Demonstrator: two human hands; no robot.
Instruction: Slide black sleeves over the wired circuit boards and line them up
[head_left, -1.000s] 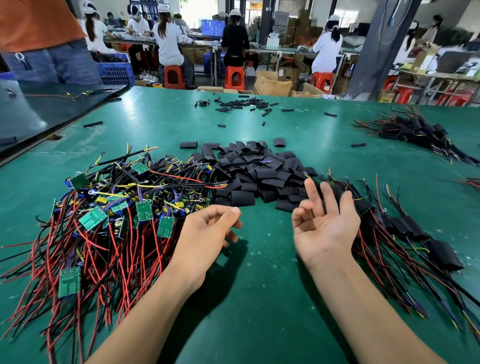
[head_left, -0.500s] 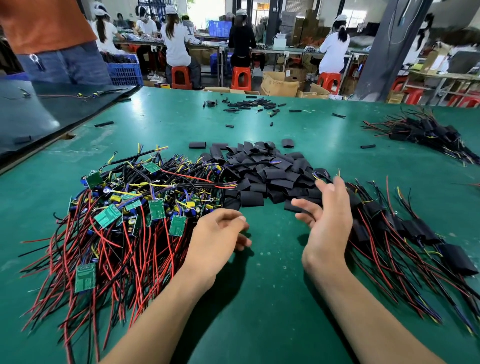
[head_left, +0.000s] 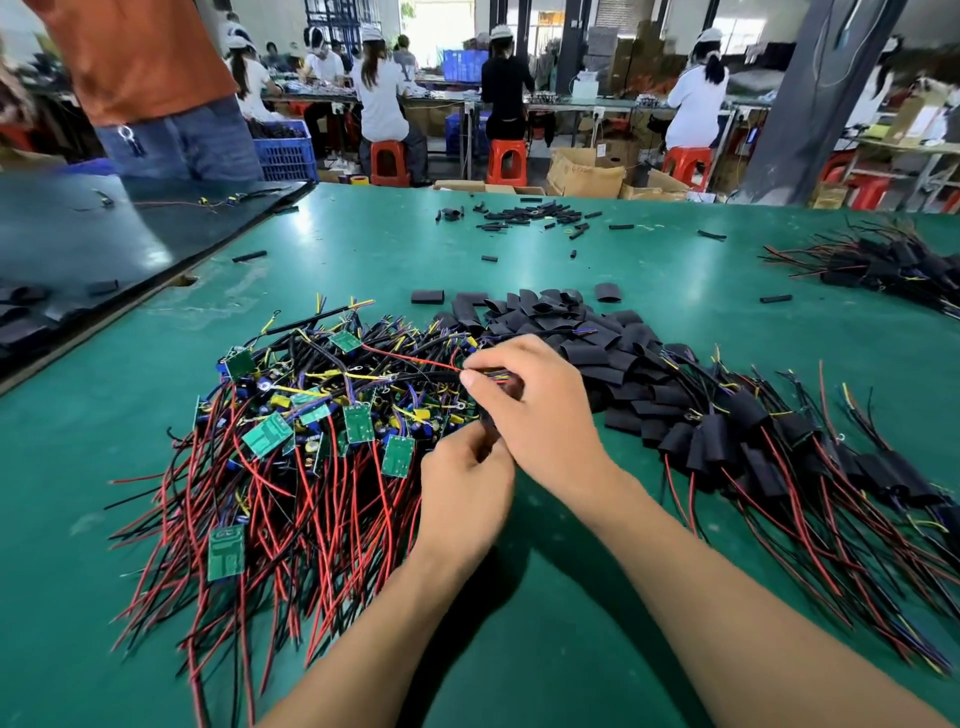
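Note:
A tangled heap of green wired circuit boards (head_left: 311, 431) with red and black leads lies left of centre on the green table (head_left: 571, 597). Behind it sits a pile of loose black sleeves (head_left: 587, 338). At the right lies a row of sleeved boards (head_left: 753, 447). My right hand (head_left: 540, 410) pinches a bundle of coloured wires at the heap's right edge, thumb and fingers closed on it. Just below, my left hand (head_left: 467, 493) is curled round something dark; what it grips is mostly hidden by both hands.
More small black sleeves (head_left: 524, 215) are scattered at the far middle of the table, and another bunch of sleeved boards (head_left: 883, 265) lies far right. A dark panel (head_left: 104, 234) overlaps the table's left edge. A person in orange stands behind it; workers sit beyond.
Both hands were empty and apart a second ago. My right hand swept left from the sleeve pile to the heap's edge, my left rose to meet it, and both now grip wires there.

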